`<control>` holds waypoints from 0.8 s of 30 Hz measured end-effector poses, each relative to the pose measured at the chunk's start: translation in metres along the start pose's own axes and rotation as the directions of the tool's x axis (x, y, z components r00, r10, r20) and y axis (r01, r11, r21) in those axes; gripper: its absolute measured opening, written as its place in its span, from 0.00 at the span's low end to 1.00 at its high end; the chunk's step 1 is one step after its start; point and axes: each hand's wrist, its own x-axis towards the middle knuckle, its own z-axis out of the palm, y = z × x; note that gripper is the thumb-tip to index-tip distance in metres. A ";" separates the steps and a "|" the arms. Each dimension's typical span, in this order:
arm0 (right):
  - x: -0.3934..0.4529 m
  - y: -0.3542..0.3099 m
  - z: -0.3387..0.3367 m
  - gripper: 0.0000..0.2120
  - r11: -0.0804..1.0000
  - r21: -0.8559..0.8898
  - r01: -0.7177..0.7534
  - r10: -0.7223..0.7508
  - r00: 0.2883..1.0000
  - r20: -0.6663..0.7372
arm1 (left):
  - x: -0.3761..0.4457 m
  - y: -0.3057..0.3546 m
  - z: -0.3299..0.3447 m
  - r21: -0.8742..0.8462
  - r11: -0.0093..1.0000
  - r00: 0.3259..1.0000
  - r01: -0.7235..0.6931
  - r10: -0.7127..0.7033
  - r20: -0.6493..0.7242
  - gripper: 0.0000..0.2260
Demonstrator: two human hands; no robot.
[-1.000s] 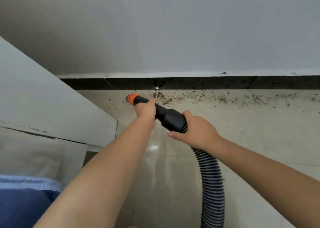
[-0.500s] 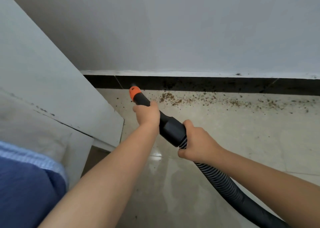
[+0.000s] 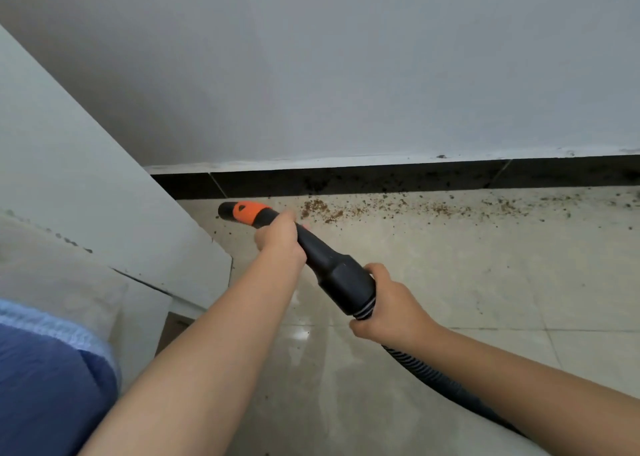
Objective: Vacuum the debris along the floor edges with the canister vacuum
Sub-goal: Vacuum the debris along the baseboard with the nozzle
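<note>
A black vacuum nozzle (image 3: 334,265) with an orange collar (image 3: 250,211) points left toward the corner, its open tip low over the floor by the white panel. My left hand (image 3: 280,237) grips the narrow tube just behind the orange collar. My right hand (image 3: 388,305) grips the back of the wide black cuff where the ribbed hose (image 3: 426,374) joins. Brown debris (image 3: 391,206) lies scattered along the floor below the black baseboard (image 3: 381,177), to the right of the nozzle tip. The canister is out of view.
A white slanted panel (image 3: 104,192) closes the left side and meets the grey wall (image 3: 346,68) in the corner. Beige floor tiles (image 3: 467,282) spread to the right. Blue cloth (image 3: 45,386) fills the lower left.
The nozzle tip swung left and lower, away from the baseboard toward the white panel. Both hands kept their grip and moved with it.
</note>
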 end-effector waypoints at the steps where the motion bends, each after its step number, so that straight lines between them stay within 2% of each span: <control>1: -0.001 0.001 0.005 0.32 1.000 -0.024 -0.002 0.002 1.000 -0.031 | 0.000 -0.002 -0.001 0.026 1.000 0.999 -0.015 0.016 -0.046 0.19; 4: -0.006 0.003 0.016 0.33 0.999 -0.044 -0.013 0.010 0.998 -0.068 | -0.002 -0.007 -0.002 0.074 0.997 0.994 -0.006 0.014 -0.109 0.19; 6: -0.008 0.005 0.017 0.33 0.999 -0.030 -0.023 0.021 0.998 -0.067 | -0.002 -0.009 -0.002 0.093 0.996 0.996 0.011 -0.003 -0.091 0.21; 12: -0.003 0.013 0.004 0.29 0.994 0.080 -0.081 0.079 0.997 0.026 | 0.001 -0.021 0.000 0.116 0.991 0.993 0.072 -0.082 0.087 0.26; 16: 0.007 0.018 0.003 0.29 0.952 0.287 -0.105 0.085 0.993 0.082 | 0.000 -0.023 0.005 0.034 0.997 0.968 0.071 -0.078 0.238 0.19; 20: 0.014 0.015 0.009 0.23 0.916 0.387 -0.105 0.091 0.994 0.054 | 0.003 -0.023 0.006 0.064 0.997 0.963 0.034 -0.050 0.267 0.18; 21: 0.016 0.014 0.010 0.21 0.924 0.368 -0.106 0.100 0.994 0.035 | 0.005 -0.022 0.006 0.074 0.997 0.962 0.033 -0.052 0.268 0.18; 24: 0.021 0.012 0.010 0.20 0.982 0.168 -0.092 0.101 0.994 -0.048 | 0.011 -0.019 0.008 0.138 0.989 0.954 0.043 -0.082 0.289 0.18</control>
